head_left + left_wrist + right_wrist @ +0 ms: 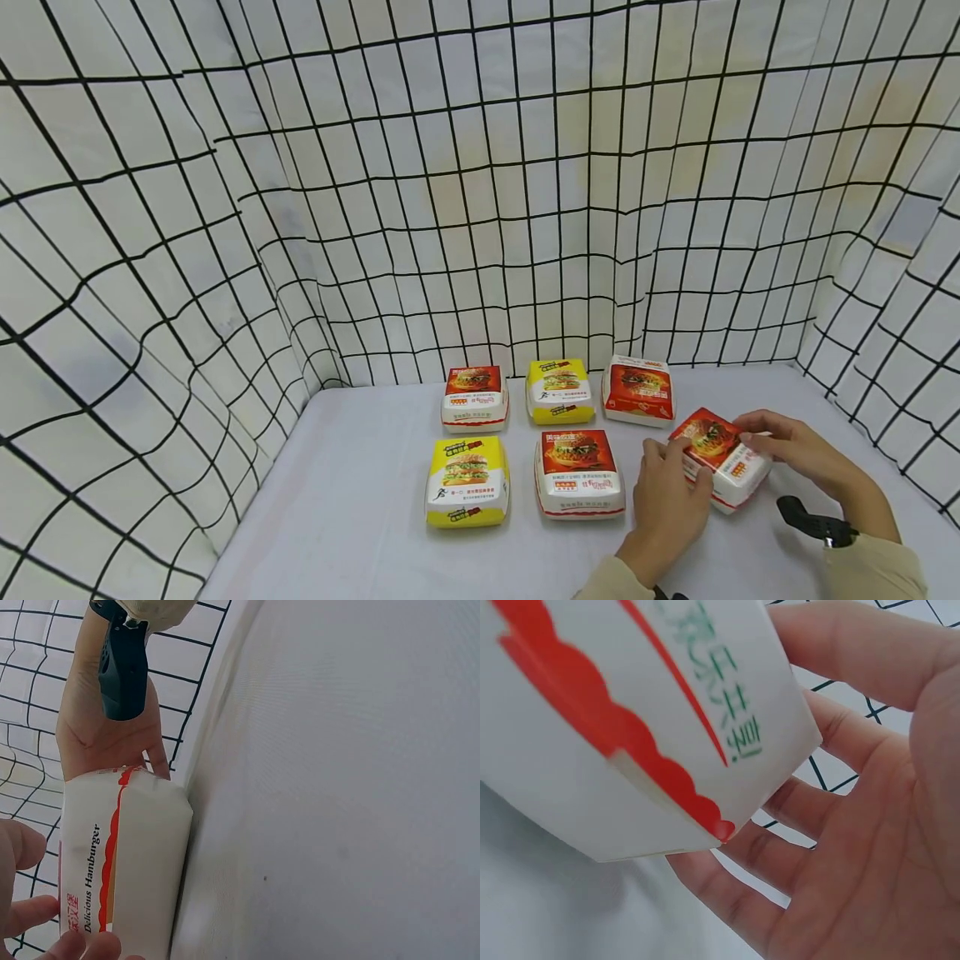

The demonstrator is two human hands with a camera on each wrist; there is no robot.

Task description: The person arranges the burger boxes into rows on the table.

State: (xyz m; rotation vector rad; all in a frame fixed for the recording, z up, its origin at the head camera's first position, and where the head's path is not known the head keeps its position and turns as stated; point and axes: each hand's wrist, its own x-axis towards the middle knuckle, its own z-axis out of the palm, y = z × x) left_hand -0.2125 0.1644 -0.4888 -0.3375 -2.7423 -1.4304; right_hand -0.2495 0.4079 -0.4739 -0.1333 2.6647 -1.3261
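A red-and-white hamburger box [731,483] sits at the right of the table, turned askew, between both hands. The right hand [798,450] grips its far right end; in the right wrist view the thumb and fingers spread around the box's corner [652,795]. From the near left side, the left hand [671,504] holds the box with thumb and fingertips. The left wrist view shows the box's white side wall [150,862], printed "Delicious Hamburger", with left fingertips [101,946] against it. Part of the box top is covered by fingers.
Just left stands a red-and-white box [580,479], then a yellow one [467,483]. Behind them are another red-and-white box [475,408], a yellow box [560,392] and a red box [637,392]. White walls with black netting [525,233] enclose the white-covered table [337,500].
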